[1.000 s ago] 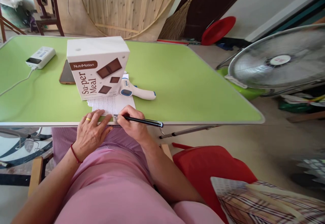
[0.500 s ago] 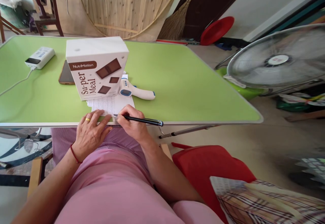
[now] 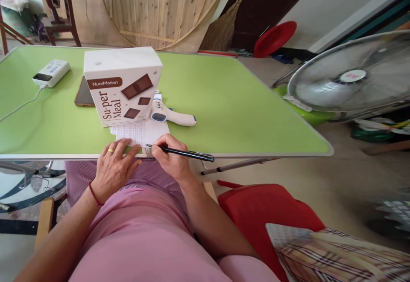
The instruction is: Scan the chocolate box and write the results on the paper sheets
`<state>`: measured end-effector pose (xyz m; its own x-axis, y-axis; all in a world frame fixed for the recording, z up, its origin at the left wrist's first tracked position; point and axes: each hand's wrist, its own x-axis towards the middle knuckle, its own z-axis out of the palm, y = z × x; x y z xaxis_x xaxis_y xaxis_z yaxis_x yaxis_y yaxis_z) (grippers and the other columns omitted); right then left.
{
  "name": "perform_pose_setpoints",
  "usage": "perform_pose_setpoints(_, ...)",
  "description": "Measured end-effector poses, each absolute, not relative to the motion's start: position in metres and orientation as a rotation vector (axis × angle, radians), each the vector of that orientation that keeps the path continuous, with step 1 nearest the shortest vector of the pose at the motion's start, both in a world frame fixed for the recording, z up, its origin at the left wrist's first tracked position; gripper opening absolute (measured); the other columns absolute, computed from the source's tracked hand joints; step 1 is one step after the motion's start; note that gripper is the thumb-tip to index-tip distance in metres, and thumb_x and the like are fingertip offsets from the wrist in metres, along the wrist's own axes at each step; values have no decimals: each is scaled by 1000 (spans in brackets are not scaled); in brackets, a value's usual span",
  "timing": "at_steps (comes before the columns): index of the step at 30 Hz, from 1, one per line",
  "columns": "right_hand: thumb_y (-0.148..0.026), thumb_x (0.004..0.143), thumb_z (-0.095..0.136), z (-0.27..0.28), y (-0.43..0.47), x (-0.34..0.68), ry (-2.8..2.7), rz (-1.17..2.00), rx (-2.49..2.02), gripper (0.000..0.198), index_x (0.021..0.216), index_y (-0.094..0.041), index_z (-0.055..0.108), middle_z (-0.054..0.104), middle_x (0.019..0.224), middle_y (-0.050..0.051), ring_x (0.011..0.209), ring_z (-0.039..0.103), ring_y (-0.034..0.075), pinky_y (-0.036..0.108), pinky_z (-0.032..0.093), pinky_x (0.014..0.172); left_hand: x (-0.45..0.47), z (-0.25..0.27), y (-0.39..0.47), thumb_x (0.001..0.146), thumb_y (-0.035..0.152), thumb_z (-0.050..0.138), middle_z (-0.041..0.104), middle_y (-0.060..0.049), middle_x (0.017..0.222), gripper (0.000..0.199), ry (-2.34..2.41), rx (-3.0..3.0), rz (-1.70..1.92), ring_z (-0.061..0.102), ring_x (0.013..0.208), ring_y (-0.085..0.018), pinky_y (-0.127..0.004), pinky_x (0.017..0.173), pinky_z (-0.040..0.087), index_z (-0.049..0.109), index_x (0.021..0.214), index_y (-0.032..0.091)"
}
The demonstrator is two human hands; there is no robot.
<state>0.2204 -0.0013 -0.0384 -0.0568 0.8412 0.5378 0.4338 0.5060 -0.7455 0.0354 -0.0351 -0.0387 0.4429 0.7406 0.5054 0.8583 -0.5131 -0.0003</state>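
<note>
My right hand [image 3: 169,155] pinches a black pen [image 3: 192,154], its tip down at the lower edge of a sheet of paper [image 3: 156,130]. Rows of handwriting cover the left part of the paper. My left hand [image 3: 115,162] lies flat with fingers stretched out, its fingertips on the paper's lower left and the table edge. A white box [image 3: 123,90] printed with chocolate pieces stands upright on the paper's far part and hides it. Beside the box, a white infrared thermometer [image 3: 176,117] rests with its head on the paper.
On the green table [image 3: 243,111], a phone [image 3: 83,93] lies partly behind the box, and a white power bank [image 3: 51,73] with a cable is at the left. A fan [image 3: 352,76] stands to the right. Near my right arm is a red chair [image 3: 269,209] with a plaid bag [image 3: 333,252].
My right hand has shifted slightly to the right along the paper with the pen. My left hand stays in place.
</note>
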Motion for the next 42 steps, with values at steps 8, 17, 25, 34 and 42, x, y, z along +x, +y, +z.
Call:
perform_pose_setpoints(8, -21, 78, 52, -39, 0, 221, -1731, 441, -1057, 17, 63, -24, 44, 50, 53, -6, 47, 44, 10, 22, 39, 50, 36, -39, -35, 97, 41, 50, 63, -11, 122, 34, -1380, -2429, -654, 56, 109, -26, -38, 88, 44, 65, 120, 22)
perform_pose_setpoints(17, -22, 78, 51, -39, 1, 220, -1742, 448, -1047, 17, 62, -23, 45, 49, 53, -6, 47, 45, 10, 22, 38, 49, 35, -39, -34, 97, 41, 51, 64, -10, 121, 33, -1374, -2423, -668, 57, 109, -26, -38, 87, 44, 65, 120, 22)
perform_pose_setpoints(25, -21, 77, 52, -37, 0, 222, -1721, 459, -1054, 18, 61, -23, 44, 47, 51, -7, 45, 43, 9, 21, 37, 48, 35, -39, -35, 98, 41, 48, 64, -11, 120, 34, -1371, -2422, -664, 57, 109, -26, -38, 87, 45, 66, 120, 22)
perform_pose_setpoints(34, -25, 78, 52, -38, -1, 219, -1693, 517, -1097, 17, 61, -23, 47, 52, 53, -5, 48, 46, 10, 22, 39, 50, 35, -39, -35, 97, 41, 50, 64, -11, 120, 34, -1359, -2423, -672, 57, 109, -26, -38, 87, 45, 65, 120, 22)
perform_pose_setpoints(42, -27, 77, 52, -38, -1, 218, -1696, 535, -1131, 16, 62, -23, 47, 51, 53, -5, 49, 45, 10, 23, 40, 52, 35, -39, -34, 97, 41, 49, 64, -11, 120, 33, -1365, -2423, -671, 57, 109, -27, -38, 86, 44, 66, 119, 22)
